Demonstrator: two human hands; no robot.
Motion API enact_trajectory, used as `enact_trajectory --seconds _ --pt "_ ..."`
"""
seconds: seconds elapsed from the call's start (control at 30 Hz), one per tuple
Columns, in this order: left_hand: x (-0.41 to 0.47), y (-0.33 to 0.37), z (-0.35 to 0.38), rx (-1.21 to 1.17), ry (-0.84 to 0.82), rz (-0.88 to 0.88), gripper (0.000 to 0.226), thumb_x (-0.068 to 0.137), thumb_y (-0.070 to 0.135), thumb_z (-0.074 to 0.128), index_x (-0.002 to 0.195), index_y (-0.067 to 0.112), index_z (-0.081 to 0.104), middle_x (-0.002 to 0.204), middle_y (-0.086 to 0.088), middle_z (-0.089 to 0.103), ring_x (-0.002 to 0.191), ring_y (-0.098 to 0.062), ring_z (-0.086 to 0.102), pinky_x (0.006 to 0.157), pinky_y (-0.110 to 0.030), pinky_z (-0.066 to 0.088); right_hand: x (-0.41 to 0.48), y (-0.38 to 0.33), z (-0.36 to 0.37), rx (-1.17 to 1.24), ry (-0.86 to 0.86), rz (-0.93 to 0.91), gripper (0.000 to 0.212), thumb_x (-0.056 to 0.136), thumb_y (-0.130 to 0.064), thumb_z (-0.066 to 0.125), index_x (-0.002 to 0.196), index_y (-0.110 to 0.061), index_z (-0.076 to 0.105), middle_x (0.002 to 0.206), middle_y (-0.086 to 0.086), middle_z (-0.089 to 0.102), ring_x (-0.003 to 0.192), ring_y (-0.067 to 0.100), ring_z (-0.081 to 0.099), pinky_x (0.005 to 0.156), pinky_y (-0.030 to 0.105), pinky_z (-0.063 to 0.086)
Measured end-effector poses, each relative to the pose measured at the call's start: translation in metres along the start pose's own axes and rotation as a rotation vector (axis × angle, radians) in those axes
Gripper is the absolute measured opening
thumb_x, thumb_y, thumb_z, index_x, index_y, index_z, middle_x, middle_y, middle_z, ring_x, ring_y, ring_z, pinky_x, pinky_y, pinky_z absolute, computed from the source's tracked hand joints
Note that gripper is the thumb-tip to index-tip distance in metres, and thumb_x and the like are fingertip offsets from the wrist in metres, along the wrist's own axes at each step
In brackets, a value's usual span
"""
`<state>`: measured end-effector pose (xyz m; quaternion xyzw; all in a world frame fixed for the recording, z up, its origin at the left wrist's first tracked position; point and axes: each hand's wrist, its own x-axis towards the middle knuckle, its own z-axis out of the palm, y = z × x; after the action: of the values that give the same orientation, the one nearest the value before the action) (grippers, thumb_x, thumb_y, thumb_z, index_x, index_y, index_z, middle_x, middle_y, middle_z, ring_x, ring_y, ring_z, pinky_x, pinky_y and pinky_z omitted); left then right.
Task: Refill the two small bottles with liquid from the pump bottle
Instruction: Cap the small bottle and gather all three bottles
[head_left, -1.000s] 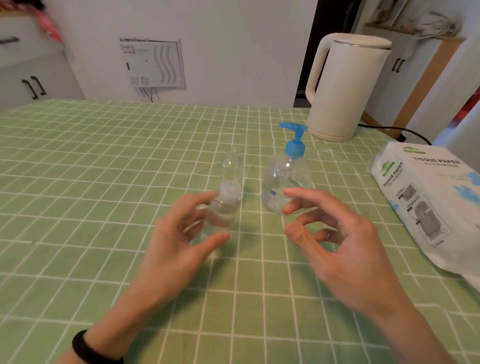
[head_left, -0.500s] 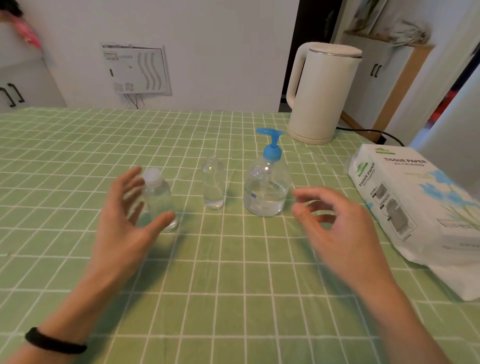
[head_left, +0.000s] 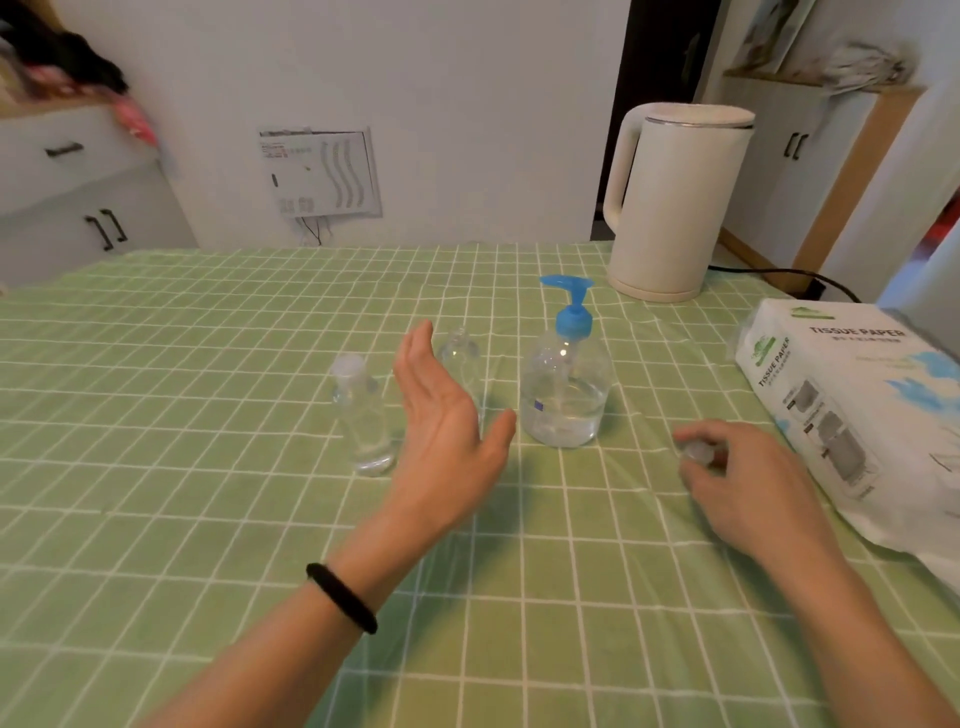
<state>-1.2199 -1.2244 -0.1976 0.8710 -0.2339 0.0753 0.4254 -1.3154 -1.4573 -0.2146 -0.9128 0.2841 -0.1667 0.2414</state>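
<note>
1. Right hand (head_left: 748, 483): the fingers are curled down around a small clear piece (head_left: 698, 451), grasped low over the green checked tablecloth (head_left: 156, 467). The piece is too blurred to identify further.
2. Left hand (head_left: 447, 421): released. The fingers are straight and together, pointing away from the person, and the thumb is spread toward the pump bottle (head_left: 566, 405). It grasps nothing. A black band (head_left: 340, 597) sits on the wrist.
3. Capped small bottle (head_left: 361, 415): stands upright on the tablecloth just left of the left hand, with a whitish cap on top and a clear body.
4. Second small bottle (head_left: 462, 358): stands upright and is partly hidden behind the left hand's fingers. It is between the capped small bottle and the pump bottle.
5. Pump bottle: stands upright to the right of the left thumb, near it but apart. It has a blue pump head, and clear liquid fills its lower part.
6. Kettle (head_left: 675, 202): cream-coloured, standing well behind the pump bottle at the table's far edge.
7. Tissue pack (head_left: 852, 405): lies at the table's right side, near the right hand.
</note>
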Motion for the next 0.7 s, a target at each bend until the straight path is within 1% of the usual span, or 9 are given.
enact_trajectory --seconds 0.17,0.23,0.27,0.33,0.37,0.4,0.47,0.57,0.7 --pt "0.017 -0.019 0.014 -0.075 -0.097 -0.146 0.088 0.106 0.017 0.058 0.159 -0.01 -0.007 0.17 -0.002 -0.014 0.162 -0.025 0.001 0.119 -0.022 -0.002 0.003 0.001 0.0 0.057 -0.003 -0.001 0.02 0.097 -0.017 0.067 0.112 -0.026 0.078 0.098 -0.004 0.073 0.087 0.018 0.067 0.08 0.03 0.048" --pt "0.022 -0.023 0.015 -0.122 -0.097 -0.169 0.076 0.107 0.012 0.056 0.158 -0.008 0.004 0.164 0.005 0.004 0.156 -0.028 0.028 0.118 -0.011 0.014 0.003 -0.001 -0.002 0.099 0.018 -0.013 0.018 0.098 -0.022 0.066 0.111 -0.028 0.077 0.092 -0.008 0.07 0.078 0.008 0.063 0.075 0.027 0.044" --pt "0.023 -0.025 0.015 -0.136 -0.086 -0.168 0.068 0.107 0.009 0.055 0.156 -0.006 0.01 0.157 0.006 0.017 0.145 -0.027 0.046 0.113 -0.008 0.027 0.003 -0.002 -0.002 0.126 0.028 -0.023 0.018 0.098 -0.023 0.066 0.111 -0.028 0.077 0.093 -0.009 0.07 0.077 0.003 0.062 0.073 0.026 0.043" --pt "0.022 -0.027 0.014 -0.155 -0.06 -0.158 0.056 0.108 0.003 0.05 0.151 0.002 0.015 0.14 -0.004 0.049 0.116 -0.025 0.067 0.102 -0.024 0.049 0.002 -0.004 -0.004 0.194 0.028 -0.051 0.017 0.096 -0.026 0.069 0.111 -0.03 0.076 0.095 -0.013 0.072 0.078 -0.005 0.061 0.066 0.022 0.042" --pt "0.022 -0.028 0.013 -0.168 -0.05 -0.15 0.053 0.108 0.001 0.048 0.149 0.006 0.015 0.122 -0.009 0.062 0.106 -0.027 0.07 0.099 -0.036 0.055 0.002 -0.005 -0.005 0.243 0.015 -0.067 0.017 0.095 -0.027 0.071 0.111 -0.031 0.075 0.097 -0.015 0.072 0.08 -0.007 0.062 0.063 0.018 0.041" --pt "0.02 -0.029 0.012 -0.188 -0.045 -0.141 0.051 0.108 -0.001 0.047 0.146 0.01 0.014 0.109 -0.004 0.066 0.102 -0.029 0.072 0.098 -0.046 0.058 0.002 -0.007 -0.005 0.299 -0.002 -0.082 0.018 0.094 -0.028 0.073 0.112 -0.031 0.075 0.097 -0.018 0.072 0.081 -0.006 0.064 0.064 0.014 0.042" --pt "0.015 -0.029 0.008 -0.233 -0.053 -0.127 0.049 0.107 -0.002 0.048 0.142 0.014 0.016 0.106 0.001 0.067 0.104 -0.03 0.073 0.1 -0.054 0.058 0.0 -0.01 -0.007 0.406 -0.034 -0.106 0.021 0.091 -0.03 0.076 0.112 -0.032 0.074 0.098 -0.019 0.073 0.082 -0.004 0.068 0.068 0.012 0.047" --pt "-0.004 -0.027 0.003 -0.294 -0.086 -0.097 0.046 0.107 0.004 0.054 0.136 0.017 0.022 0.116 -0.001 0.07 0.104 -0.021 0.075 0.101 -0.052 0.058 -0.005 -0.018 -0.007 0.522 -0.044 -0.162 0.02 0.089 -0.03 0.078 0.109 -0.032 0.074 0.097 -0.018 0.075 0.085 -0.006 0.07 0.069 0.011 0.054" --pt "-0.034 -0.024 -0.005 -0.364 -0.174 0.007 0.049 0.104 0.013 0.063 0.137 0.025 0.027 0.115 0.005 0.074 0.107 -0.012 0.075 0.098 -0.041 0.06 -0.016 -0.032 -0.009 0.687 -0.114 -0.256 0.019 0.089 -0.024 0.08 0.107 -0.028 0.078 0.097 -0.02 0.078 0.089 0.001 0.073 0.073 0.011 0.055"
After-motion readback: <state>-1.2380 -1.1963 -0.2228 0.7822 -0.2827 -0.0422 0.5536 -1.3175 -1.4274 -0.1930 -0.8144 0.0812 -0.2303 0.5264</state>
